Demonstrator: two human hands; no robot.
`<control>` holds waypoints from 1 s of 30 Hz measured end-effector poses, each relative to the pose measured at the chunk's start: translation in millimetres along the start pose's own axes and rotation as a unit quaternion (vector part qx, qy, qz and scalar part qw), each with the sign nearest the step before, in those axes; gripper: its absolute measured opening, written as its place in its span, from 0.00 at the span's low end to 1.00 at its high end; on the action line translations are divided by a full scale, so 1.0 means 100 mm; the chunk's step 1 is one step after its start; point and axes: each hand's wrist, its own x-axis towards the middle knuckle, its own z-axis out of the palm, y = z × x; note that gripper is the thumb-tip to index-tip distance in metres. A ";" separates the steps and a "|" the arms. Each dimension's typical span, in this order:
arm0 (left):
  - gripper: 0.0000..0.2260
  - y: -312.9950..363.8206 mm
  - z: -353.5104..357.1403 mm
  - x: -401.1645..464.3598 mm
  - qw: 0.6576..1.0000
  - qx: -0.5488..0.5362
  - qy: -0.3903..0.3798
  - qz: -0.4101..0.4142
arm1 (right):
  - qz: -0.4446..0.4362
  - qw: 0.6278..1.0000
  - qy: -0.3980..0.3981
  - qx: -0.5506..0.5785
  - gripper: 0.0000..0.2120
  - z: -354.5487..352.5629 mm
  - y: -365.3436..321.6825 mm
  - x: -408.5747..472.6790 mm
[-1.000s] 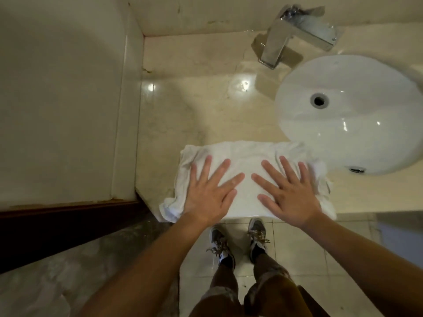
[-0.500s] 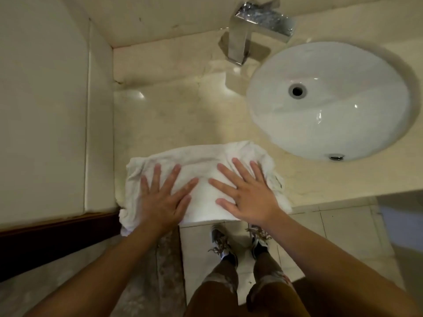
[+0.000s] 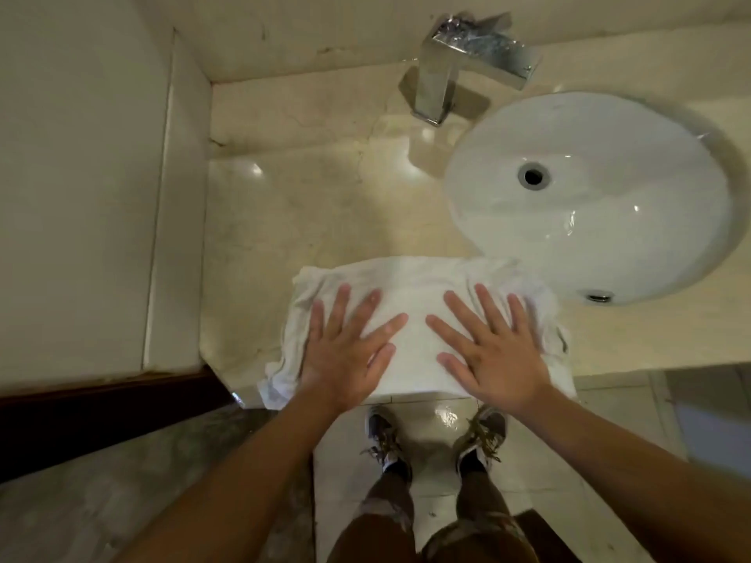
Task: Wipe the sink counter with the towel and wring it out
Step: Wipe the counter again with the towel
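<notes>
Nearest the camera, below the towel, two laced shoes (image 3: 437,438) stand on a glossy pale tiled floor (image 3: 589,440), with bare forearms reaching up past them. The towel (image 3: 410,319) is white, soft and rumpled, lying flat on the near edge of the counter (image 3: 317,213); its left corner is bunched and droops over that edge, and its right end is creased into folds. Both hands lie palm-down on the towel with fingers straight and spread: the left hand (image 3: 345,353) presses its left half, the right hand (image 3: 493,355) its right half, index fingertips near each other but apart over the towel's smooth middle. The counter is polished cream stone with faint veins and bright reflections of light. Right of the towel and just beyond it, a round white glazed sink (image 3: 589,237) is sunk into the counter; its bowl holds nothing but streaks of wet shine, a dark drain hole at the centre and a small metal overflow on the near wall. Beyond the towel, at the back of the counter, a square-edged chrome tap (image 3: 447,71) stands with its flat spout pointing toward the sink. Left of the towel, a plain matt wall (image 3: 81,176) rises.
</notes>
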 end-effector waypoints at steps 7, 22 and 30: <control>0.22 -0.28 0.01 -0.12 0.999 0.026 -0.031 0.008 | -0.025 0.996 0.028 0.078 0.25 0.04 -0.20 0.12; 0.22 0.80 0.08 0.32 0.999 0.028 -0.044 0.000 | 0.010 1.000 0.002 0.013 0.26 0.02 0.78 -0.44; 0.22 0.01 -0.02 -0.29 0.996 0.013 -0.069 -0.061 | -0.056 0.993 0.000 0.100 0.26 0.05 -0.06 -0.02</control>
